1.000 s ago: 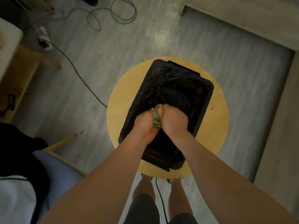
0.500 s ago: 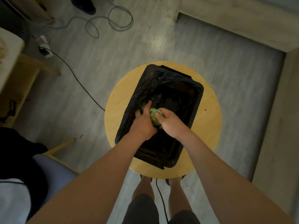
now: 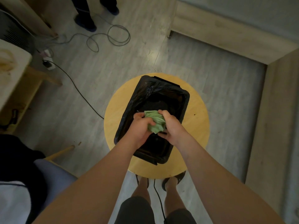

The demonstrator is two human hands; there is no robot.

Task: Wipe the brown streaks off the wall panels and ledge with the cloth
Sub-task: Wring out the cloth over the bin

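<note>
A bunched green cloth [image 3: 155, 121] sits between both my hands, just above the black lined tub [image 3: 184, 101] on the round wooden stool [image 3: 197, 125]. My left hand [image 3: 140, 128] grips its left side with curled fingers. My right hand [image 3: 172, 126] grips its right side, thumb over the top. The pale wooden ledge [image 3: 215, 38] and wall panel [image 3: 278, 126] run along the top right and right side; no streaks can be made out on them from here.
A black cable [image 3: 77, 89] crosses the floor left of the stool, and grey cable loops [image 3: 111, 38] lie further back near another person's feet [image 3: 87, 21]. A chair with dark clothing [image 3: 19, 167] stands at the lower left. A wooden shelf unit [image 3: 14, 88] is on the left.
The cloth was squeezed tight between two fists over the tub; now my hands have loosened and spread it, so more green cloth shows. The view has tilted up slightly.
</note>
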